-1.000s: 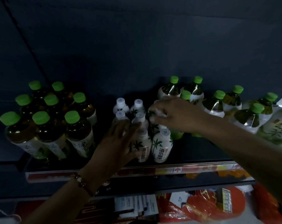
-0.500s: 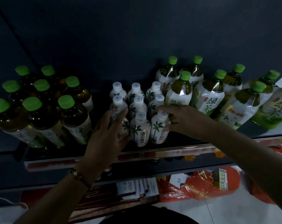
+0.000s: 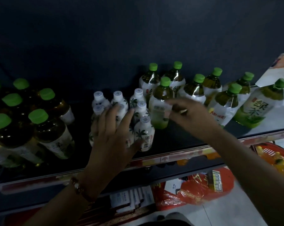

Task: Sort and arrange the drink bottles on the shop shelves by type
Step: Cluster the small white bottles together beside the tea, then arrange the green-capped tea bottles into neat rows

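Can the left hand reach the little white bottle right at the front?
Probably yes. The left hand already lies spread over the white bottles, and its thumb looks close to or touching the front white bottle, with nothing between them.

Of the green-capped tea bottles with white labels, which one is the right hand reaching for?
The front-left one, right beside the small white palm-tree bottles. The right hand is at its label; the rest stand behind or further right.
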A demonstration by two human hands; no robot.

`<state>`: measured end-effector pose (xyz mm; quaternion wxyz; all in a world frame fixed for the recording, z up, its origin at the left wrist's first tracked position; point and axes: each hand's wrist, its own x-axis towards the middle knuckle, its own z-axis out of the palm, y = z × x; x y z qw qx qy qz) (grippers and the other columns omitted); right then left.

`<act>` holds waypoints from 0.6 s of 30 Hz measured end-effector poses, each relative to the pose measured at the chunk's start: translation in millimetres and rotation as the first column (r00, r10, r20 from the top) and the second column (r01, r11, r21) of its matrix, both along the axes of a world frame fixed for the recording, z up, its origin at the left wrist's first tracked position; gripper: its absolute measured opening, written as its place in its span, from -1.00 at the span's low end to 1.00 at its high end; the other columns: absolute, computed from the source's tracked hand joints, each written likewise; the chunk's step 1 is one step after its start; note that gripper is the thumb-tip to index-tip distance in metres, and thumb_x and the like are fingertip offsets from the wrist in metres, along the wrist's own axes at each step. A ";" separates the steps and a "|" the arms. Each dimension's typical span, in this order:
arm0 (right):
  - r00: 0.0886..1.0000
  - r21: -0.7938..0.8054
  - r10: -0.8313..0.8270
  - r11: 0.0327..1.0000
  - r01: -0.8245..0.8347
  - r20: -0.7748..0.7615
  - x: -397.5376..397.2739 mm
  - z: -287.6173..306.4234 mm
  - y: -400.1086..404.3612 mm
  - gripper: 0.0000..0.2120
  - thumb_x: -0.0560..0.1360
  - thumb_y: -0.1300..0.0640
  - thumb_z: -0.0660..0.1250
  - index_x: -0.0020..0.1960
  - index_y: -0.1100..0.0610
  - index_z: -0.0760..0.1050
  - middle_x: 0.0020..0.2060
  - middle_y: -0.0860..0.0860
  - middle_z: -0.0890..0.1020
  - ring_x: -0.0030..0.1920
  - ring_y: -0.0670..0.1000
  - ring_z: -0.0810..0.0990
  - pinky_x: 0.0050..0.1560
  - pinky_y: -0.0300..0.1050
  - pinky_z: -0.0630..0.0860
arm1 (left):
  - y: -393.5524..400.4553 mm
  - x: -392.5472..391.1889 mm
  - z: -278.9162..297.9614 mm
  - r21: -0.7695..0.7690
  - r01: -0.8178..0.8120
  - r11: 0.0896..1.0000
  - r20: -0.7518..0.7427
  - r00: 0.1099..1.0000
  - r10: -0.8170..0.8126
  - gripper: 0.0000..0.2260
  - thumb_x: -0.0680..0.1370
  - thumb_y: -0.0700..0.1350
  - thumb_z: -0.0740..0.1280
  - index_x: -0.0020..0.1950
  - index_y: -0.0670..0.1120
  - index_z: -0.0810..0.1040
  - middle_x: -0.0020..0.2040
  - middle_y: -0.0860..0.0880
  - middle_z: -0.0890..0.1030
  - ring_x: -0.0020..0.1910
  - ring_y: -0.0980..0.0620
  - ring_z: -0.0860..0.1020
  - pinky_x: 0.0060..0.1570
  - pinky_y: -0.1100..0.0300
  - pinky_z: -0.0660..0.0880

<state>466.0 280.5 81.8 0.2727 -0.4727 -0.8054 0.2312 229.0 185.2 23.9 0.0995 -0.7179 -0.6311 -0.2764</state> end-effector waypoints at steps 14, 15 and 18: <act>0.966 0.099 -0.196 0.979 0.181 0.172 72.3 27.0 93.1 -0.64 0.56 -0.05 0.29 0.31 0.05 0.43 0.09 0.10 0.64 0.07 0.18 0.61 0.03 0.01 0.55 | 130.9 111.5 74.9 -0.229 0.004 0.973 0.254 0.966 0.055 -0.69 0.55 -0.01 0.38 0.27 0.03 0.44 0.06 0.01 0.59 -0.01 -0.03 0.57 -0.06 0.08 0.51; 0.967 0.111 -0.178 0.981 0.160 0.181 74.1 27.8 91.5 -0.65 0.55 -0.04 0.31 0.29 0.04 0.44 0.08 0.09 0.64 0.07 0.17 0.60 0.01 -0.03 0.53 | 128.5 110.9 75.6 -0.243 0.036 0.969 0.263 0.964 0.031 -0.69 0.56 -0.04 0.37 0.27 0.05 0.43 0.02 0.04 0.57 -0.06 0.01 0.57 -0.11 0.12 0.49; 0.971 0.107 -0.078 0.993 0.055 0.225 87.8 33.1 86.8 -0.70 0.53 -0.03 0.35 0.22 0.03 0.49 0.02 0.06 0.65 0.04 0.14 0.60 -0.01 -0.06 0.52 | 121.2 115.9 82.4 -0.372 0.148 0.916 0.322 0.947 -0.022 -0.71 0.55 -0.09 0.37 0.22 0.11 0.42 -0.08 0.09 0.54 -0.18 0.13 0.53 -0.28 0.22 0.40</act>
